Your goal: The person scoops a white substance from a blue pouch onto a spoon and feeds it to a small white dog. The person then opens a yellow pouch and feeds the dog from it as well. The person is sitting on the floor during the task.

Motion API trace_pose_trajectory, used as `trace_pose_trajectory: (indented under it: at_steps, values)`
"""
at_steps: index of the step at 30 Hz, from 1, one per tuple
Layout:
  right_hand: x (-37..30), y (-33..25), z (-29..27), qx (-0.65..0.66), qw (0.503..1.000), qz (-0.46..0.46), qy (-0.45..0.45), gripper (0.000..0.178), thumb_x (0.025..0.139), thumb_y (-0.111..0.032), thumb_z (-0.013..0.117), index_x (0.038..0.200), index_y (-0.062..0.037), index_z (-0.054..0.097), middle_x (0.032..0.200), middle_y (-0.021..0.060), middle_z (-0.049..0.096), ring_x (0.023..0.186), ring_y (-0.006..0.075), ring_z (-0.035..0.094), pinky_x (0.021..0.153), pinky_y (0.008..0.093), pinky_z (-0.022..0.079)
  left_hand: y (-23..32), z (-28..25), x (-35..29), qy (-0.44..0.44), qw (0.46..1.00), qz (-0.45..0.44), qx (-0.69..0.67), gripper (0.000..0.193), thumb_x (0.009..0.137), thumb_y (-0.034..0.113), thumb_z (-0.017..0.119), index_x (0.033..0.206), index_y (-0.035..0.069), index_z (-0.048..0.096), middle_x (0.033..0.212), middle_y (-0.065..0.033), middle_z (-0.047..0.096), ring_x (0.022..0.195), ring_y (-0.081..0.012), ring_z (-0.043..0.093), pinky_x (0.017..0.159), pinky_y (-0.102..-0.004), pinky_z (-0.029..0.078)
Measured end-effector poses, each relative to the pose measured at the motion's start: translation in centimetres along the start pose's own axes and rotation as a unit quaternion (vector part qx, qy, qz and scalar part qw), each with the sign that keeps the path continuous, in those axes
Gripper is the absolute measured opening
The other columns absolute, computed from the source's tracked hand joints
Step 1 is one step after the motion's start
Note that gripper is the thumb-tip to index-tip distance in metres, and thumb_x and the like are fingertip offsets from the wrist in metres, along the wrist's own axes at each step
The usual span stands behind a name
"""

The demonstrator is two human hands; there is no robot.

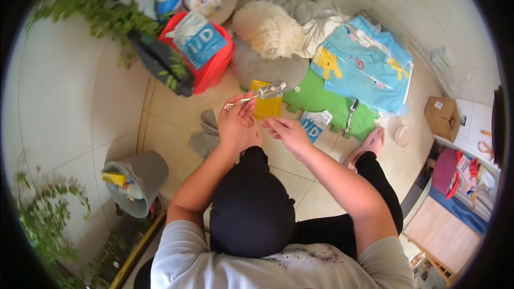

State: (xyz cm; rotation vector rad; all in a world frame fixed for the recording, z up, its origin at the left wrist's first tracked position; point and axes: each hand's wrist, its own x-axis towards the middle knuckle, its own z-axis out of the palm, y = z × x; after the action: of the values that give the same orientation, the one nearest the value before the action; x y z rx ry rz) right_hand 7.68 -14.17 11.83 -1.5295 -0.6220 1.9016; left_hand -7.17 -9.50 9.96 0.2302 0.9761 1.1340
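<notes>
My left hand (pixel 238 118) is closed around the slim handle of a shiny metal tool (pixel 269 91). Its broader end points up and to the right; its exact kind is hard to make out. A short gap away, my right hand (pixel 289 135) has its fingers bent and pressed together; whatever they may hold is too small to see. Behind the tool lies a flat yellow piece (pixel 266 108) on the floor. Just beyond my right hand is a blue and white packet (pixel 315 124). A similar slim, shiny tool (pixel 351 113) rests on the green mat (pixel 316 96).
A curly cream-furred animal (pixel 267 29) lies on a grey cushion (pixel 265 67) ahead. Beside it spreads a light-blue patterned cloth (pixel 369 64). At left are a red container (pixel 214 69), a grey bin (pixel 152 176) and plants (pixel 53 219). A cardboard box (pixel 441 116) stands at right.
</notes>
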Motion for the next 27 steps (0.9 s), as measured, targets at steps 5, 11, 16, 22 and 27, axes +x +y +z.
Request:
trace_pose_trajectory:
  at_steps: [5,11,16,22,27]
  values:
    - [6.3,0.6,2.3,0.299,0.948,0.014,0.11,0.026,0.086,-0.024,0.049,0.1,-0.0043,0.057,0.09,0.0029,0.058,0.083,0.0103,0.051,0.072,0.0235,0.042,-2.0,0.4,3.4,0.026,0.998,-0.056,-0.003,0.021,0.088,0.012,0.039,0.104,0.0,0.045,0.111,-0.016,0.051,0.098,-0.0224,0.053,0.084,-0.0293,0.044]
    - [10.7,1.0,1.8,0.399,0.903,-0.028,0.158,0.021,0.083,-0.02,0.051,0.093,-0.0026,0.059,0.08,0.0023,0.057,0.072,0.0082,0.051,0.062,0.0206,0.042,-3.4,1.4,4.6,0.023,0.997,-0.056,0.037,0.023,0.088,0.014,0.042,0.104,-0.002,0.048,0.102,-0.0123,0.055,0.088,-0.0177,0.055,0.076,-0.0275,0.045]
    - [11.1,0.5,0.2,0.318,0.931,0.01,0.18,0.017,0.08,-0.014,0.052,0.084,-0.0006,0.061,0.068,0.001,0.055,0.058,0.0076,0.05,0.055,0.0204,0.041,-4.5,-0.9,5.0,0.027,0.98,-0.104,0.169,0.017,0.087,0.016,0.046,0.092,0.002,0.055,0.08,-0.0048,0.058,0.071,-0.0115,0.054,0.06,-0.0217,0.043]
    - [10.4,1.4,-1.7,0.203,0.963,0.006,0.176,0.018,0.076,-0.016,0.056,0.073,0.0001,0.063,0.056,0.0033,0.056,0.045,0.0072,0.047,0.04,0.0214,0.036,-5.2,-0.8,4.8,-0.05,0.924,-0.22,0.31,0.013,0.085,0.016,0.049,0.085,0.005,0.054,0.072,-0.0016,0.056,0.062,-0.0094,0.053,0.056,-0.0199,0.039]
    - [10.0,1.9,-2.2,0.145,0.97,-0.002,0.195,0.02,0.076,-0.017,0.055,0.073,0.0006,0.063,0.056,0.0052,0.057,0.045,0.0085,0.05,0.04,0.0231,0.038,-6.2,-0.6,4.3,-0.085,0.919,-0.207,0.325,0.012,0.086,0.014,0.046,0.086,0.006,0.054,0.071,-0.0007,0.056,0.06,-0.0089,0.053,0.056,-0.0197,0.039]
